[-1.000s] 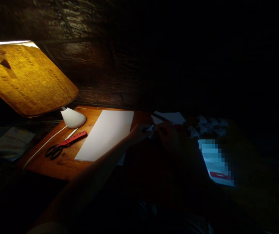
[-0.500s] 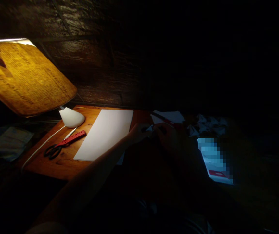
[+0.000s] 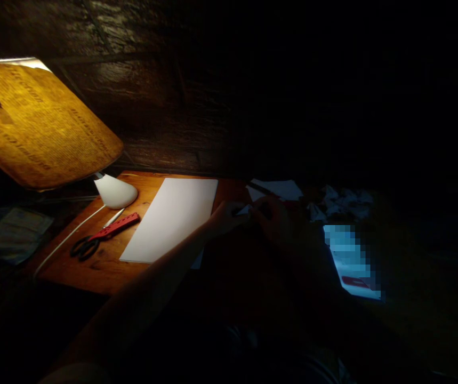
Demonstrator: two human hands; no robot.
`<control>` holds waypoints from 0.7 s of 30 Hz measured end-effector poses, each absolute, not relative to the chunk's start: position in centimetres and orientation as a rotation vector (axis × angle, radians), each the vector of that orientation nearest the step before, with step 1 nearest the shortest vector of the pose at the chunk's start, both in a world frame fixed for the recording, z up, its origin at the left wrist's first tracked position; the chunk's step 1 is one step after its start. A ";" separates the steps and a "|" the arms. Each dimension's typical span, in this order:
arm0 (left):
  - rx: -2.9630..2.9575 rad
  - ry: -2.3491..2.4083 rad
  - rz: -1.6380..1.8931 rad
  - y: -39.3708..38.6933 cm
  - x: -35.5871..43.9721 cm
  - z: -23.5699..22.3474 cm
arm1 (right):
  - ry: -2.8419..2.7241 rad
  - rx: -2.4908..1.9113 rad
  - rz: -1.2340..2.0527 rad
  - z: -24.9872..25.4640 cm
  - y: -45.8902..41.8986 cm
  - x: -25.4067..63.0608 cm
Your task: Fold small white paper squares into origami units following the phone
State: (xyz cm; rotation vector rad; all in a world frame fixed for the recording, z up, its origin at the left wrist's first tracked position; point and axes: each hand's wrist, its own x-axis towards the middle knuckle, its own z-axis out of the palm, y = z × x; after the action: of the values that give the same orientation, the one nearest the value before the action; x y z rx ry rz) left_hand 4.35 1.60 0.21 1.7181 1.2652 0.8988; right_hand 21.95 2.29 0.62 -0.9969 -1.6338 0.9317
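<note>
In the dim middle of the head view, my left hand (image 3: 226, 214) and my right hand (image 3: 272, 216) meet over the table. Between their fingertips is a small piece of folded white paper (image 3: 243, 210), pinched from both sides. Deep shadow hides most of the fingers and the lower part of the paper. A stack of white paper sheets (image 3: 173, 218) lies under and to the left of my left forearm. Just beyond my right hand are more paper pieces (image 3: 280, 189) with a dark, slim object (image 3: 261, 188) lying across them.
A lit lamp with a yellow printed shade (image 3: 48, 128) and white base (image 3: 115, 192) stands at the left. Scissors (image 3: 104, 234) with a red cover and a white pen (image 3: 114, 218) lie near it. Folded paper bits (image 3: 344, 202) and a glowing phone (image 3: 352, 264) are at the right.
Both hands stay together on the folded paper, with slight finger movement; its white face now shows a little differently. The whole view has shifted slightly.
</note>
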 end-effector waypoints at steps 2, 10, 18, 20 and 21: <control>1.698 1.242 0.906 1.6 4.4 0.2 | -1.647 -0.993 0.992 0.7 2.3 22.0; 1.717 1.202 0.888 1.7 4.2 0.0 | -1.689 -1.000 1.062 1.2 2.2 22.3; 1.722 1.182 0.890 1.8 4.1 -0.3 | -1.734 -1.032 0.996 1.1 2.1 22.3; 1.717 1.193 0.903 1.8 4.1 -0.4 | -1.713 -1.026 0.959 1.3 2.0 22.3; 1.710 1.197 0.904 1.8 4.1 -0.4 | -1.702 -1.028 0.937 1.4 1.9 22.3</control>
State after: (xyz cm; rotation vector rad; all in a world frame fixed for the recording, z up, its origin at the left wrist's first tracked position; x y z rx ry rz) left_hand 4.10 1.84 -0.38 1.7101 1.1971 0.9036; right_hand 22.34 1.87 1.44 -1.0279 -1.7024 0.9371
